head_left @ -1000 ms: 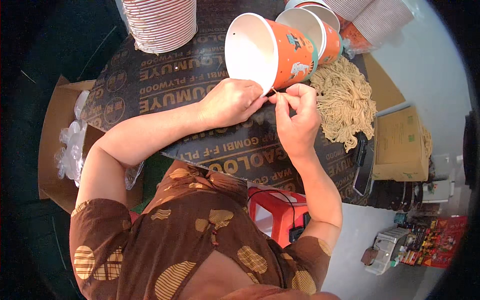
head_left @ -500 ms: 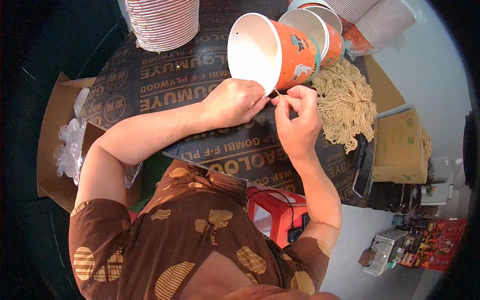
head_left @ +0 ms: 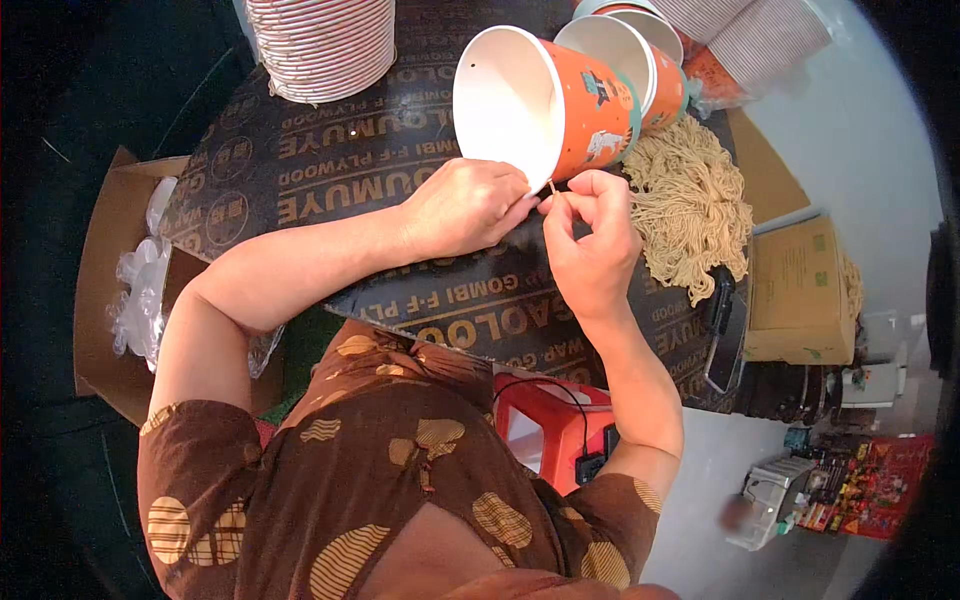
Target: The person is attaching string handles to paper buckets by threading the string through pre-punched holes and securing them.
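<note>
An orange printed paper bucket (head_left: 590,105) lies on its side on the dark table, its white mouth turned toward the left. A small dark hole shows in its wall near the upper rim. With closed fingers, my left hand (head_left: 468,208) grips the near edge of that rim; its fingertips are partly hidden. Just right of it, my right hand (head_left: 598,240) pinches a short bit of beige cord (head_left: 552,186) at the bucket's lower side. Beside my right hand lies a loose heap of beige cords (head_left: 690,205).
More orange paper buckets (head_left: 665,90) lie behind. A tall stack of white-rimmed buckets (head_left: 322,50) stands at the far left. A black phone-like object (head_left: 725,345) rests at the table's right edge. Cardboard boxes stand left (head_left: 95,300) and right (head_left: 800,290), near a red stool (head_left: 565,425).
My right hand and the bucket have shifted very slightly to the left. Both hands keep their hold.
</note>
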`<state>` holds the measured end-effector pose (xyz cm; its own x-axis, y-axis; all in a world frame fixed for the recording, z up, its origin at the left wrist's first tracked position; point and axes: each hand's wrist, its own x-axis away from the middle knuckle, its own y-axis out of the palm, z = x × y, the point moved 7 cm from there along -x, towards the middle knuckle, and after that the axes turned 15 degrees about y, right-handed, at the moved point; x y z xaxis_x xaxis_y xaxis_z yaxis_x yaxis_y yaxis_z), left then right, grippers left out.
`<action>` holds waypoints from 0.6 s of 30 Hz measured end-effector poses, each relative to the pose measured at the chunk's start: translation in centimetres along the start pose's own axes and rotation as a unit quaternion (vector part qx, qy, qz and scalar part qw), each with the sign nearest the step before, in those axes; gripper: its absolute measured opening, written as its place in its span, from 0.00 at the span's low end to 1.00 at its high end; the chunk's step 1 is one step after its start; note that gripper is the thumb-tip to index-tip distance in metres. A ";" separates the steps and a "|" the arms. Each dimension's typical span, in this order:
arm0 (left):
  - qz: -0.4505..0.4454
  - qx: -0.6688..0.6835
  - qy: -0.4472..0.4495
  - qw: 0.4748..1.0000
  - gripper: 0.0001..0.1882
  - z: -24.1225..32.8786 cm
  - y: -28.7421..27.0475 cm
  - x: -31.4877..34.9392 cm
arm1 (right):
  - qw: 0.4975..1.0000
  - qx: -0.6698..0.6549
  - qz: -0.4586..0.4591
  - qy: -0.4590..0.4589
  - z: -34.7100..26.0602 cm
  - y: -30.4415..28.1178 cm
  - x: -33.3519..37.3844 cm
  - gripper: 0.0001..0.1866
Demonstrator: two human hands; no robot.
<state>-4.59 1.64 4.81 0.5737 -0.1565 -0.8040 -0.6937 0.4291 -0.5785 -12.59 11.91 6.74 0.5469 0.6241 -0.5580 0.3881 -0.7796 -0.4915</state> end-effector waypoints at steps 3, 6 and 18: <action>0.001 0.000 0.000 1.000 0.07 0.2 -0.2 -0.1 | 1.000 -0.002 0.001 -0.002 -0.3 -0.1 0.0 0.14; -0.002 0.000 -0.002 1.000 0.07 0.1 -0.1 0.0 | 1.000 0.003 0.000 0.000 -0.1 0.0 0.0 0.14; -0.048 -0.004 -0.023 0.999 0.05 0.0 0.5 0.2 | 1.000 -0.004 -0.004 0.010 0.1 0.0 -0.1 0.15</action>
<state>-4.80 1.80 4.33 0.6570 -0.1560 -0.7376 -0.6373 0.4077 -0.6539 -12.73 11.83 6.69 0.5584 0.6286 -0.5413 0.3977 -0.7755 -0.4903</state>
